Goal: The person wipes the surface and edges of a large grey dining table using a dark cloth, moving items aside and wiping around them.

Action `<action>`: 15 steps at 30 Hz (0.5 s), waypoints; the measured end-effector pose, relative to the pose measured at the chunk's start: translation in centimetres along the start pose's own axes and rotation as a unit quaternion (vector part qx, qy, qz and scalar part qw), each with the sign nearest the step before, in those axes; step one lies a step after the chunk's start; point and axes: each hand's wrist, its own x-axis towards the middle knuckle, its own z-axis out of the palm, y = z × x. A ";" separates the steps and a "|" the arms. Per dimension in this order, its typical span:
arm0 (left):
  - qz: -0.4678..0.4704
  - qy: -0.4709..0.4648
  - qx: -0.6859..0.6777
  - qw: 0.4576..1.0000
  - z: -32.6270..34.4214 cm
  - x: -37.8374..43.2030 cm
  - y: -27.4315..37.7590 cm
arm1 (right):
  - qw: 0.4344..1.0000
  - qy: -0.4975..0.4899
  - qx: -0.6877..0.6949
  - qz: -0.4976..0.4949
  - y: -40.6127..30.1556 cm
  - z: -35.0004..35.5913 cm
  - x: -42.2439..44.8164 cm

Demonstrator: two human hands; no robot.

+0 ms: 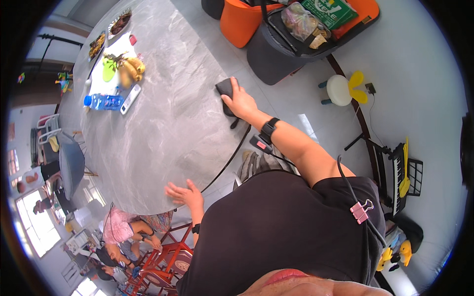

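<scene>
My right hand (241,103) rests on a folded dark grey cloth (224,88) at the right edge of a round, grey marble-patterned table (166,122). Its fingers lie over the cloth, and a dark end of it hangs past the table edge. Fingers spread, my left hand (187,196) is over the near edge of the tabletop and holds nothing. Both wrists wear black bands; a cable runs from a small device at the right one.
On the table's far left are bananas (131,69), a blue-capped bottle (105,101), a white remote control (130,99) and plates of food (120,24). Bins (274,59), a small stool (339,90) and a keyboard (399,181) stand right. Red folding chairs (166,255) and people are lower left.
</scene>
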 end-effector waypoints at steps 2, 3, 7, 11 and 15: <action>0.100 -0.009 -0.015 0.995 0.2 0.0 3.5 | 1.000 -0.010 -0.014 0.003 -0.1 0.4 1.9; 0.148 -0.012 -0.025 0.989 0.7 0.2 5.4 | 1.000 -0.007 -0.025 -0.001 -0.1 0.5 2.9; 0.238 -0.024 -0.073 0.968 2.8 0.3 11.7 | 0.999 -0.028 -0.014 -0.014 -1.5 0.1 6.2; 0.197 -0.023 -0.036 0.979 3.8 0.7 17.2 | 0.999 -0.034 -0.002 -0.029 -2.6 0.3 10.4; 0.068 0.017 -0.008 0.998 5.2 1.2 19.4 | 0.997 -0.047 0.026 -0.057 -3.1 0.9 13.6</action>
